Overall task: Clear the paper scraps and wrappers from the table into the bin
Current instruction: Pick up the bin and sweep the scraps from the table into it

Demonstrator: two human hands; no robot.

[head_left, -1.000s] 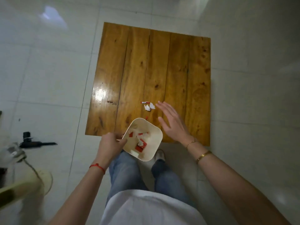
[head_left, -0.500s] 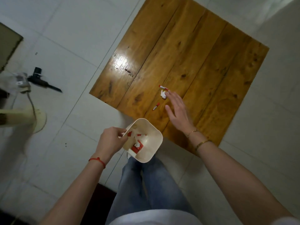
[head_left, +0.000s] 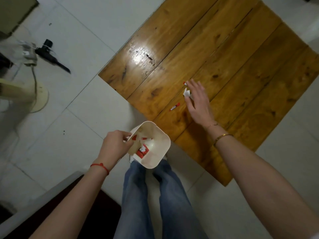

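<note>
1. Paper scraps (head_left: 187, 92) lie on the wooden table (head_left: 224, 54), toward its near-left part: a small white torn piece, with a red-tipped bit (head_left: 185, 83) just beyond it on the far side.
2. One more scrap, a thin red-and-white wrapper strip (head_left: 174, 107), lies on the table a little nearer and to the left of the white piece, apart from it.
3. The right hand (head_left: 198, 102) is over the table with palm down and fingers spread flat, gripping nothing; its fingertips lie just beside the white scrap, and whether they touch it I cannot tell.
4. A thin chain and a gold bangle (head_left: 222, 136) circle the right wrist.
5. The left hand (head_left: 115, 145) pinches the left rim of the cream bin (head_left: 155, 157), thumb and fingers closed on the edge.
6. The bin is held in the air just off the near-left edge of the table, above the person's jeans (head_left: 155, 195), tilted so its opening faces the table.
7. Red and white wrappers (head_left: 142, 150) already lie inside the bin.
8. A red string bracelet (head_left: 101, 167) is on the left wrist.
9. Far left on the tiled floor (head_left: 77, 40) stand a pale fan base (head_left: 38, 95) and a black tool (head_left: 51, 56), well apart from the table.
</note>
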